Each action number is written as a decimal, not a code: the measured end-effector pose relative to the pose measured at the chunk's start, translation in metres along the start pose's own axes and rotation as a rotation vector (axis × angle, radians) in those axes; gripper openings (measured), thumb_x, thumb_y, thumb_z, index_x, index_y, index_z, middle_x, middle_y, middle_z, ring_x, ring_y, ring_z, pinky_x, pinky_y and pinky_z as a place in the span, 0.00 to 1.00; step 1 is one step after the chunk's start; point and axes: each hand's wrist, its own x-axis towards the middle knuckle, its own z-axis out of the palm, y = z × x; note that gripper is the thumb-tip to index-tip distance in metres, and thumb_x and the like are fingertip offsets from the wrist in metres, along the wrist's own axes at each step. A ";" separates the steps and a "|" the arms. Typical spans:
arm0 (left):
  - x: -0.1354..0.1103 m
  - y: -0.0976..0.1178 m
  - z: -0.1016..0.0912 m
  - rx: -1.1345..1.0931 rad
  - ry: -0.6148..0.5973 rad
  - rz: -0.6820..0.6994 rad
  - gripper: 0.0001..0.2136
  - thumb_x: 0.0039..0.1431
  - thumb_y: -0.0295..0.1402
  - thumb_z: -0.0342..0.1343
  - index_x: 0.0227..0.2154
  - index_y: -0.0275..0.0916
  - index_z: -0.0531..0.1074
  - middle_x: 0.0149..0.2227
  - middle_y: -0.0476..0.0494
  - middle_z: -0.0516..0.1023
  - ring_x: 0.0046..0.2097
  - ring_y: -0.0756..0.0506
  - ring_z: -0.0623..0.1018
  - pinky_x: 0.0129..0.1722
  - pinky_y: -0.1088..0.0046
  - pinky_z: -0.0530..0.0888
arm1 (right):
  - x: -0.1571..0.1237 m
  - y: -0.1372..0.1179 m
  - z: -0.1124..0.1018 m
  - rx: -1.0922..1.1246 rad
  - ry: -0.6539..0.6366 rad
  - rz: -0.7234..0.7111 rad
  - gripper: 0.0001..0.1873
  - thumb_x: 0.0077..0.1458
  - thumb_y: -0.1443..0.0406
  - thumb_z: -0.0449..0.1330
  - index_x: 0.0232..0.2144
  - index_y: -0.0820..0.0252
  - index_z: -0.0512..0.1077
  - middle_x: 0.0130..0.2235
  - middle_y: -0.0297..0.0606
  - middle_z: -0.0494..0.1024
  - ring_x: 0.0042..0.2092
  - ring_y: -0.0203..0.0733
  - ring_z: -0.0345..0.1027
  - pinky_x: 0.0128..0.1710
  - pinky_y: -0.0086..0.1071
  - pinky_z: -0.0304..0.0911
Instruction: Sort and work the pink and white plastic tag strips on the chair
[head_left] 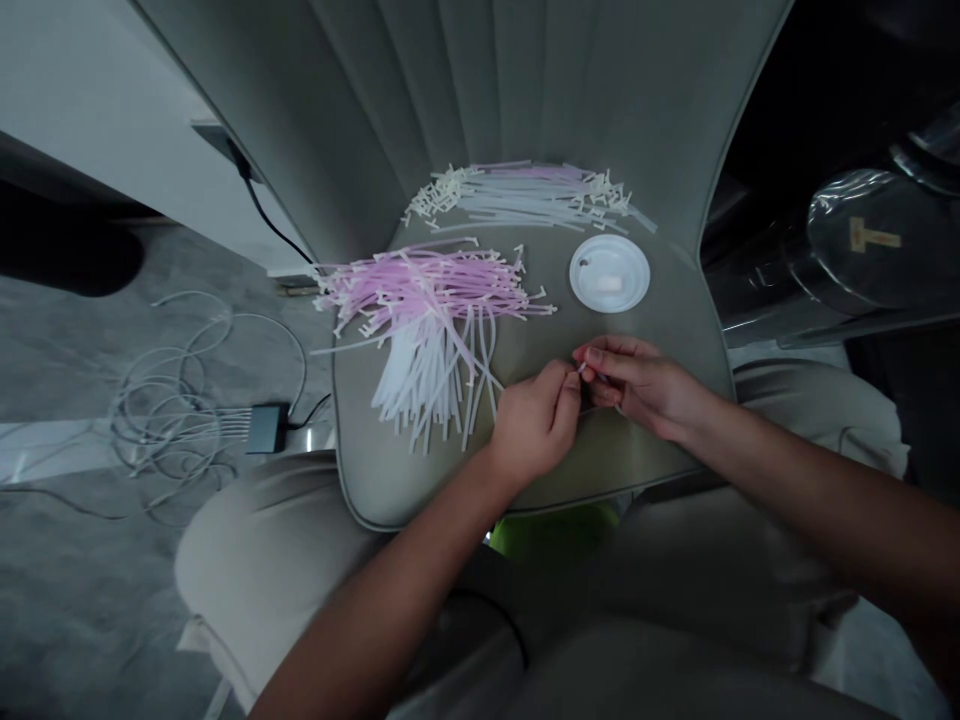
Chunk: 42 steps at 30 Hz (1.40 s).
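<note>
We note the left hand (pixel 534 418) curled, thumb and forefinger pinching a small pink piece (pixel 582 368). Right hand (pixel 641 382) meets it, fingertips closed on the same piece, mostly hidden by fingers. Piece sits over the padded chair seat (pixel 382 485). Left of it we see heaped pink tubes (pixel 450 275) overlapping loose white tubes (pixel 412 370); just beyond the hands, a round white dish (pixel 616 257).
</note>
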 end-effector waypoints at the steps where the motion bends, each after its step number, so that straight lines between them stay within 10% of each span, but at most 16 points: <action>1: 0.000 0.000 0.000 0.006 -0.002 0.000 0.14 0.69 0.36 0.39 0.32 0.39 0.67 0.27 0.47 0.74 0.28 0.49 0.73 0.30 0.72 0.66 | 0.000 0.000 0.000 0.000 -0.003 -0.005 0.11 0.47 0.60 0.70 0.30 0.61 0.77 0.25 0.31 0.74 0.21 0.27 0.57 0.22 0.26 0.52; 42: 0.001 0.001 0.001 0.040 -0.002 -0.001 0.13 0.68 0.35 0.39 0.30 0.40 0.64 0.24 0.50 0.70 0.26 0.50 0.71 0.27 0.73 0.63 | 0.004 0.007 0.002 -0.006 -0.008 -0.034 0.12 0.47 0.60 0.70 0.26 0.62 0.74 0.23 0.29 0.71 0.20 0.26 0.55 0.20 0.25 0.49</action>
